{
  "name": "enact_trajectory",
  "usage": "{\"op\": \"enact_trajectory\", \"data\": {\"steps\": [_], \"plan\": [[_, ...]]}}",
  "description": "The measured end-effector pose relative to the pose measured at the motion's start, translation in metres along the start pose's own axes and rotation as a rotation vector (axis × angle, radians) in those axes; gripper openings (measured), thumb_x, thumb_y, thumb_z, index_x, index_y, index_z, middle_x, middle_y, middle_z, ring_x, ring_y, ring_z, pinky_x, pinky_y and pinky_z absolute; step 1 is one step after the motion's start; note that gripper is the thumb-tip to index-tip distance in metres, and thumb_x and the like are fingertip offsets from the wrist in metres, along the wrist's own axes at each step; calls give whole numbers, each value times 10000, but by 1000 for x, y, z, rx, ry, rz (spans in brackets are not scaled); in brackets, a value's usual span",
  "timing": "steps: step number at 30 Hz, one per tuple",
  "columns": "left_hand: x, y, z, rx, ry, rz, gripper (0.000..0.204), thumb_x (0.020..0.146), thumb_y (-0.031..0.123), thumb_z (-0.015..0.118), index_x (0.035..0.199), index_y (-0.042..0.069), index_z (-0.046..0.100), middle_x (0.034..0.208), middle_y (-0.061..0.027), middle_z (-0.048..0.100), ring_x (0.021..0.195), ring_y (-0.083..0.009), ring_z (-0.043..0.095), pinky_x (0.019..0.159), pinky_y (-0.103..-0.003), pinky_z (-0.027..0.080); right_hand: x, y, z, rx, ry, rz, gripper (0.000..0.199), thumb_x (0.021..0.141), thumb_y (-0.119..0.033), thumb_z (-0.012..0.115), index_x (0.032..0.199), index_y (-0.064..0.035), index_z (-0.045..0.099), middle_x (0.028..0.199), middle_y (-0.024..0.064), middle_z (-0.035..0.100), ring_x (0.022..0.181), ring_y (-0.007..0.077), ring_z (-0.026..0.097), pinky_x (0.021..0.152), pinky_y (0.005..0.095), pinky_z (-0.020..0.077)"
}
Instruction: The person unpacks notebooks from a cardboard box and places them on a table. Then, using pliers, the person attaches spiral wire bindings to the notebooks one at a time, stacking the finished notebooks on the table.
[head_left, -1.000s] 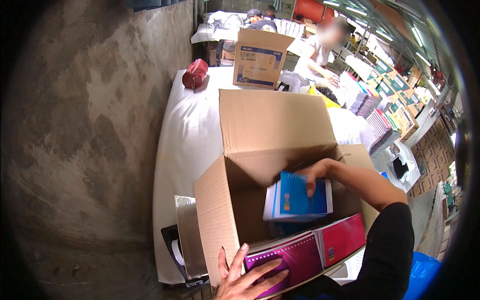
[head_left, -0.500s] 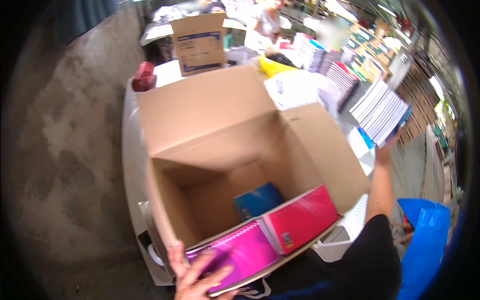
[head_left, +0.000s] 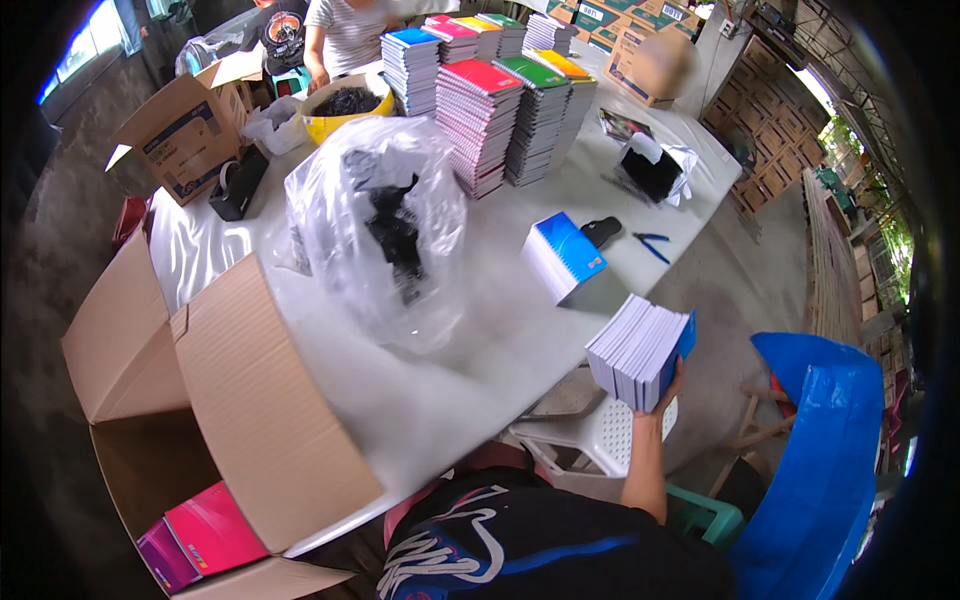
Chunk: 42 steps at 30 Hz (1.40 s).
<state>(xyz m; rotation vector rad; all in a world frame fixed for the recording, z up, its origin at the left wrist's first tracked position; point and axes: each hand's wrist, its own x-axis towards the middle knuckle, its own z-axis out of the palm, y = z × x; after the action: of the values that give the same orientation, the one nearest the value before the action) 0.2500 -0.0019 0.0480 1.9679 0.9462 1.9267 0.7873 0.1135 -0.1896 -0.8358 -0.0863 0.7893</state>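
Observation:
My right hand grips a thick stack of notebooks with a blue cover on its right side, held beyond the table's near edge with the page edges facing up. My left hand is out of view. On the white table, just past the held stack, lies another block of notebooks with a blue cover on top. At the lower left, an open cardboard box holds pink notebooks and purple notebooks; its flaps are spread, and much of its inside is hidden.
Tall stacks of spiral notebooks stand at the back, beside a yellow basin and a clear plastic bag. Pliers and a tape dispenser lie on the table. A white stool is below my right arm. Another person stands behind.
The view has swung right, so the box now sits at the lower left and my left hand has left the picture. My right hand still holds the notebook stack.

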Motion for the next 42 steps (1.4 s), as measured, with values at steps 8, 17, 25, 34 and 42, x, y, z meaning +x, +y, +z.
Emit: {"op": "enact_trajectory", "data": {"steps": [8,17,25,34,42], "plan": [[9,-87,214,-1185,-653,33,585,838,381,609,1369,222,422,1424,-56,409,1333,-330,347,1059,-534,230,191,-82,120,-323,-652,488,552,765,-308,623,1198,18,519,1067,159,639,917,252,652,841,374,529],[28,-195,457,-707,-230,-1495,1179,676,700,615,1488,127,-19,1537,-171,6,1422,-322,-36,1115,-527,15,229,-56,191,-615,-850,721,605,752,-342,641,1219,17,504,1074,172,623,906,253,649,843,373,534],[13,-254,558,-986,-330,-1473,1266,661,544,743,1426,55,-139,1381,-217,275,1195,-350,476,933,-487,464,234,-13,195,-749,-949,1038,651,791,-335,630,1313,-2,427,1206,191,571,1036,295,610,952,436,471],[-11,-275,590,-625,-277,-1407,997,650,320,739,1370,78,93,1306,-170,327,1174,-287,440,916,-434,461,235,-14,195,-915,-947,945,612,806,-308,677,1278,8,449,1182,166,571,1044,247,599,936,398,483],[10,-210,510,-519,-190,-1209,1247,658,564,755,1475,74,-49,1511,-196,75,1399,-320,139,1120,-437,185,284,-5,174,-508,-1162,718,639,910,-537,441,1316,-43,429,1317,115,488,1217,260,466,1012,390,396]]}}
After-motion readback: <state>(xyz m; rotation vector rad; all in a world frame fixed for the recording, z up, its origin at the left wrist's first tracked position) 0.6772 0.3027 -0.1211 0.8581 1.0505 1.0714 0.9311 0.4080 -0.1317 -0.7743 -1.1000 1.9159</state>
